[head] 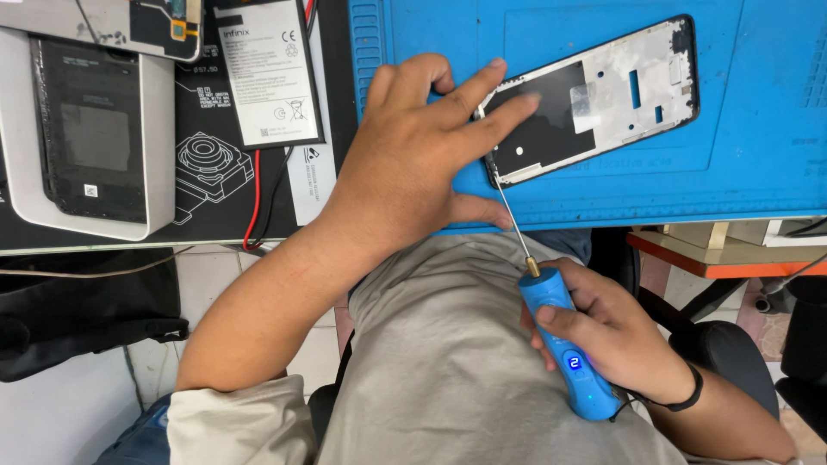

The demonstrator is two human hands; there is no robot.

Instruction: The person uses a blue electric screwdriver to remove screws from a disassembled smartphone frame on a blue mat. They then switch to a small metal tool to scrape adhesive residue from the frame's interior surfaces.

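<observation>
- left hand (413, 146) flat, pinning the stripped phone frame (594, 99) on the blue mat (758, 129), desk edge
- right hand (594, 331) gripping blue electric screwdriver (564, 340), bit at frame's corner
- battery (267, 69) already out, screws apparently in progress

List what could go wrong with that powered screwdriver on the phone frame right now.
1. The blue electric screwdriver in the right hand has a long thin bit reaching the phone frame corner; it might slip and gouge the frame.
2. The left hand fingers press right beside the tip, so a slip could jab them.
3. The frame lies near the blue mat edge and could slide off.
</observation>
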